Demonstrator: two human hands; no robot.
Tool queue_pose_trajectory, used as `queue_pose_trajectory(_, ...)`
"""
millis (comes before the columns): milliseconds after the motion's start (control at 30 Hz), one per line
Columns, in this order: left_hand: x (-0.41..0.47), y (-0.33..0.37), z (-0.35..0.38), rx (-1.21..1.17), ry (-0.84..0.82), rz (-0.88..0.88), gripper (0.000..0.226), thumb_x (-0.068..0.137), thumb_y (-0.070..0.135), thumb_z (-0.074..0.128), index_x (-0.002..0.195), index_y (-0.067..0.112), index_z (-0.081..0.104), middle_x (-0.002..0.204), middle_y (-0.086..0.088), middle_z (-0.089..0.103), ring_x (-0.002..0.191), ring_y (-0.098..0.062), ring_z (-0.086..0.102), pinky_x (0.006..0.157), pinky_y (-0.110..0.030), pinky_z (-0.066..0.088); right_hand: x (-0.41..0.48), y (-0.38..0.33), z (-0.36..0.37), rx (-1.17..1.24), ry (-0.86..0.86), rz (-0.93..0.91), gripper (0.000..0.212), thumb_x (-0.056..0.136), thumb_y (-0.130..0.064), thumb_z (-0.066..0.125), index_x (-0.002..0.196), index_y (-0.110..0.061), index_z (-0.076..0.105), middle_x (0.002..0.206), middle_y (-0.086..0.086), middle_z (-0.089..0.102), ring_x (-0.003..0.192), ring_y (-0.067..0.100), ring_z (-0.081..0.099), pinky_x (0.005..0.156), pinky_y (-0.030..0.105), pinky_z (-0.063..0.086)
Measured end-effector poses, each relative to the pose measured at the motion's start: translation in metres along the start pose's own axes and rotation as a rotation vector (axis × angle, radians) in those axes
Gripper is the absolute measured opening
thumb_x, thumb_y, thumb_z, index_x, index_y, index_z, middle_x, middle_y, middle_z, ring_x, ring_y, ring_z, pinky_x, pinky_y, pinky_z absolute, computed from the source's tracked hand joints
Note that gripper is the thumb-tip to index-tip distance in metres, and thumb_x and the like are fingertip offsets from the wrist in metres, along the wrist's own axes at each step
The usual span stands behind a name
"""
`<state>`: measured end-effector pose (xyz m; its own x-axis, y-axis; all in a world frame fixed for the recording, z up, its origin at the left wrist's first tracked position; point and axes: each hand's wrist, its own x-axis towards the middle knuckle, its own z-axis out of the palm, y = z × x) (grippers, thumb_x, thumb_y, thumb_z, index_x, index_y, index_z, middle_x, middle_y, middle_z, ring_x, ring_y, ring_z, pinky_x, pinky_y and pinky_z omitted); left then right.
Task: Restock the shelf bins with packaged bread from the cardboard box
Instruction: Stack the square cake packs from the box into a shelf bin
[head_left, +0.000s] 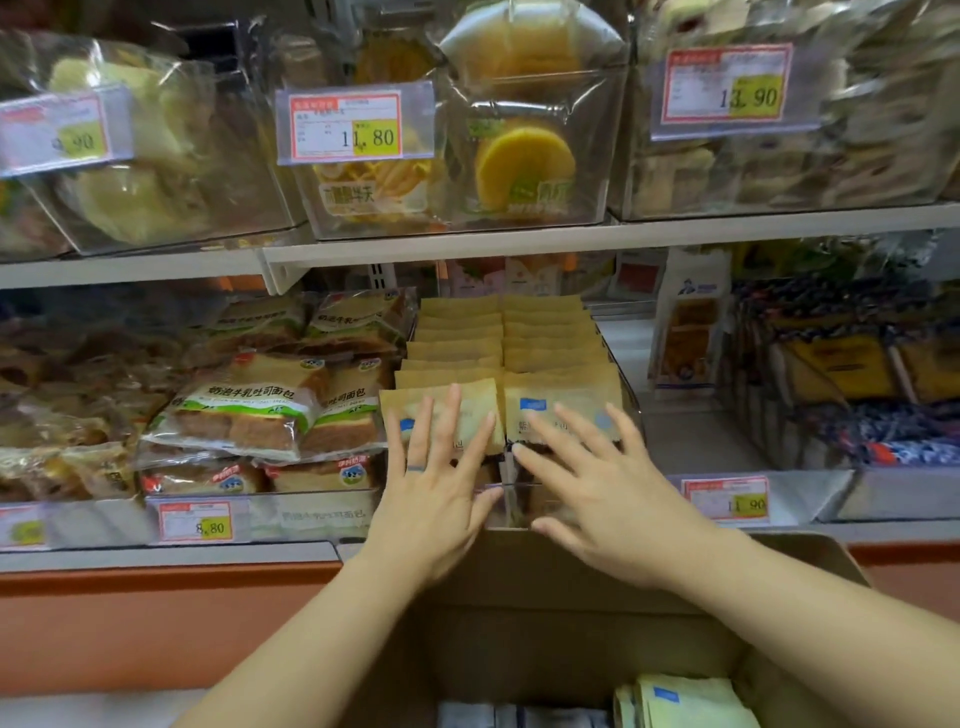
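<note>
At and beyond the left grip (436, 493) and right grip (613, 493), the bread packets (550, 358) are kraft tan, the front ones carrying a small blue patch and dark lettering. A grey-blue ring (415, 468) bands the left grip. Left of it, toast loaves (244, 410) show brown crust through clear wrap with a white-and-green band. The price tags (195, 521) are white, red-bordered, with a yellow-green patch. Below the grips the cardboard box (571, 597) is brown, holding pale yellow packets (685, 701) with a blue patch. Right of the right grip, dark blue packets (857, 431) show pale specks.

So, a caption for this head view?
Left hand and right hand touch tan paper bread packets in a clear shelf bin above a brown cardboard box.
</note>
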<state>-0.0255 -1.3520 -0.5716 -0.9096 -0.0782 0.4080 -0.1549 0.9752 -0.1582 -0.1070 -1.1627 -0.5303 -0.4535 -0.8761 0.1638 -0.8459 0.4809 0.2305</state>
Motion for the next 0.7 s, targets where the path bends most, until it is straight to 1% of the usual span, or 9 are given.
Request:
queue_pose_trajectory(67,-0.005,0.003,0.004,-0.021,-0.062,-0.022,0.073,0.090,0.060,0.024,0.152,0.021,0.014,0.159,-0.014,0.011,0.145,-0.032,0.012,0.108,-0.058,0.018,0.001,0.000,0.001,0.029,-0.123,-0.017,0.083,0.080,-0.065,0.010,0.147,-0.023,0.034,0.159,0.005,0.016,0.146,0.029,0.011,0.116,0.057,0.000)
queue_pose_trajectory(133,0.000,0.004,0.000,-0.019,-0.148,-0.048,0.078,0.087,0.065,0.012,0.151,0.024,0.000,0.160,-0.009,-0.006,0.147,-0.030,0.001,0.115,-0.057,0.015,0.003,0.002,0.004,0.042,-0.143,0.024,0.090,0.077,-0.067,-0.002,0.151,-0.021,0.020,0.160,0.003,-0.004,0.147,0.026,-0.007,0.115,0.055,-0.006)
queue_pose_trajectory(200,0.005,0.002,-0.006,-0.021,-0.215,-0.064,0.076,0.083,0.068,0.001,0.144,0.029,-0.024,0.152,-0.004,-0.033,0.143,-0.027,-0.020,0.116,-0.051,-0.001,0.004,-0.002,0.002,0.058,-0.110,0.039,0.076,0.090,-0.066,0.014,0.151,-0.021,0.019,0.160,0.004,-0.004,0.147,0.027,-0.008,0.116,0.054,-0.006)
queue_pose_trajectory(233,0.004,0.002,-0.009,-0.031,-0.200,-0.068,0.075,0.086,0.066,0.005,0.145,0.029,-0.023,0.154,-0.005,-0.031,0.144,-0.027,-0.020,0.116,-0.050,-0.003,0.002,-0.005,0.001,0.108,-0.071,0.033,0.068,0.093,-0.061,0.026,0.150,-0.023,0.024,0.160,0.004,0.002,0.147,0.026,-0.003,0.118,0.052,-0.004)
queue_pose_trajectory(300,-0.006,0.011,-0.016,-0.051,-0.045,-0.029,0.071,0.091,0.055,0.027,0.152,0.024,0.010,0.158,-0.012,0.006,0.144,-0.032,0.010,0.116,-0.048,0.008,-0.012,-0.012,-0.002,0.201,0.051,-0.019,0.052,0.092,-0.050,0.045,0.138,-0.024,0.047,0.153,0.005,0.033,0.143,0.026,0.024,0.116,0.045,0.011)
queue_pose_trajectory(367,-0.024,0.027,-0.013,-0.130,0.105,0.104,0.055,0.087,0.040,0.043,0.138,0.020,0.040,0.136,-0.012,0.042,0.121,-0.028,0.040,0.105,-0.042,0.027,-0.036,-0.013,0.007,0.249,0.140,-0.070,0.036,0.087,-0.040,0.054,0.117,-0.023,0.065,0.126,0.001,0.061,0.120,0.021,0.054,0.103,0.039,0.038)
queue_pose_trajectory(433,-0.039,0.045,-0.006,-0.176,0.111,0.261,0.039,0.085,0.032,0.043,0.120,0.019,0.056,0.115,-0.005,0.059,0.099,-0.024,0.056,0.089,-0.037,0.037,-0.065,-0.007,0.017,0.278,0.076,-0.085,0.025,0.086,-0.037,0.057,0.104,-0.024,0.069,0.104,-0.006,0.068,0.099,0.016,0.062,0.086,0.033,0.048)
queue_pose_trajectory(533,-0.047,0.078,-0.002,-0.237,-0.224,0.334,0.030,0.093,0.029,0.042,0.116,0.022,0.059,0.112,0.001,0.061,0.094,-0.021,0.063,0.084,-0.035,0.044,-0.101,0.014,0.023,0.232,-0.181,-0.038,0.026,0.091,-0.041,0.053,0.112,-0.030,0.064,0.107,-0.012,0.066,0.100,0.011,0.060,0.089,0.030,0.045)
queue_pose_trajectory(700,-0.044,0.130,0.040,-0.452,-0.716,0.113,0.033,0.096,0.035,0.047,0.127,0.026,0.053,0.128,0.003,0.057,0.114,-0.019,0.055,0.092,-0.034,0.046,-0.137,0.058,0.025,0.278,-0.391,0.066,0.030,0.094,-0.042,0.051,0.122,-0.035,0.056,0.118,-0.016,0.060,0.106,0.004,0.055,0.091,0.026,0.046)
